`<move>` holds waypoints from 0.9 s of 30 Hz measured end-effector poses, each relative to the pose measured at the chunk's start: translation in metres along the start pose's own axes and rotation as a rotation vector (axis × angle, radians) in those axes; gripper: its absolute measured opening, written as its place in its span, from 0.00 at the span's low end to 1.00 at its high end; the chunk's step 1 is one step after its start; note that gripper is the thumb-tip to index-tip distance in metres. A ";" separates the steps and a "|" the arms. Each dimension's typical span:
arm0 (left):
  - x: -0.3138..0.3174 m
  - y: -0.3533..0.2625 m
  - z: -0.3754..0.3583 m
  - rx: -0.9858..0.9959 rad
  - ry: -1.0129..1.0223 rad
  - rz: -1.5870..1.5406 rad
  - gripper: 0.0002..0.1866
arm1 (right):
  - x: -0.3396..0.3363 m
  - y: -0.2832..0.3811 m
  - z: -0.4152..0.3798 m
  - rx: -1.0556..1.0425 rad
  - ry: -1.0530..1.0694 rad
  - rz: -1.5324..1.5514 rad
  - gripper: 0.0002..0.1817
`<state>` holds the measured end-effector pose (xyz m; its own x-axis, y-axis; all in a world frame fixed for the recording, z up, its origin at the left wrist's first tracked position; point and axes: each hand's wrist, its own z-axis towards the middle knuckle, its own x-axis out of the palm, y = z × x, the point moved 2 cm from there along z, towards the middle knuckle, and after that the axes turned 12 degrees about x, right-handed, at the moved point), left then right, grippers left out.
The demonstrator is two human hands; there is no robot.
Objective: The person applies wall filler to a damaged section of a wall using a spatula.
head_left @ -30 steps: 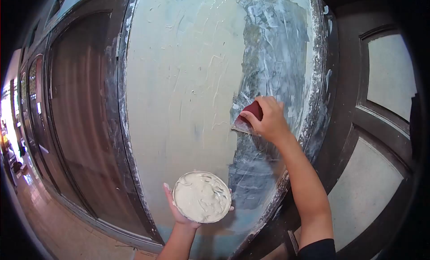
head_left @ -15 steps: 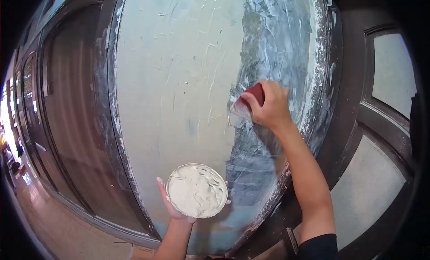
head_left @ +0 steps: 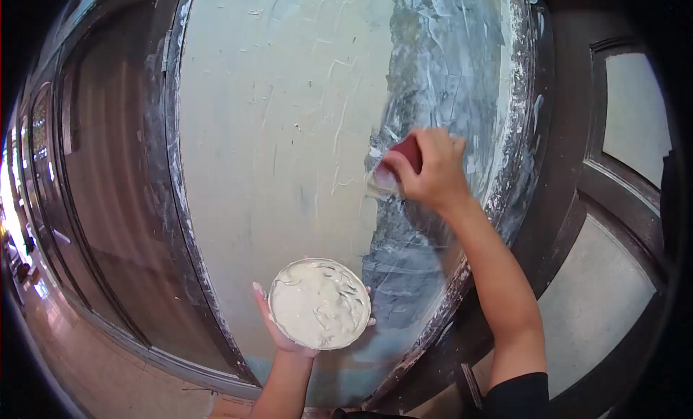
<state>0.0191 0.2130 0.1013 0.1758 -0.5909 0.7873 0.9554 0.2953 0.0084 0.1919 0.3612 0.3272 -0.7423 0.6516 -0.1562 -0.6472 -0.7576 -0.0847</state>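
Note:
My left hand (head_left: 275, 325) cradles a round tub (head_left: 271, 311) from beneath, its fingertips showing at both sides of the rim. Thick off-white putty (head_left: 317, 303) fills the tub nearly to the top. My right hand (head_left: 433, 170) is closed around a putty knife (head_left: 406, 153) with a dark red grip. The knife's pale, smeared blade lies against the wall panel (head_left: 289, 152), at the border between smooth cream putty on the left and a rough blue-grey strip (head_left: 426, 275) on the right. Ridges and small pits mark the cream surface.
A dark framed door or window with a brownish pane (head_left: 108, 166) stands to the left. On the right is a dark wooden door with pale panels (head_left: 599, 303). Paint-flecked trim (head_left: 516, 94) edges the panel. Tiled floor (head_left: 79, 332) shows lower left.
The putty knife has shifted slightly left along the border, with my right hand. The tub has risen a little and turned slightly in my left hand. The view has shifted slightly.

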 end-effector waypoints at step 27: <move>0.012 0.007 -0.002 -0.047 -0.059 0.118 0.54 | 0.005 0.003 -0.018 -0.225 0.135 -0.099 0.25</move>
<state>0.0284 0.2066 0.1094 0.2745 -0.5084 0.8162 0.9392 0.3240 -0.1141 0.1889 0.3615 0.3086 -0.6380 0.7231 -0.2647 -0.6494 -0.6899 -0.3198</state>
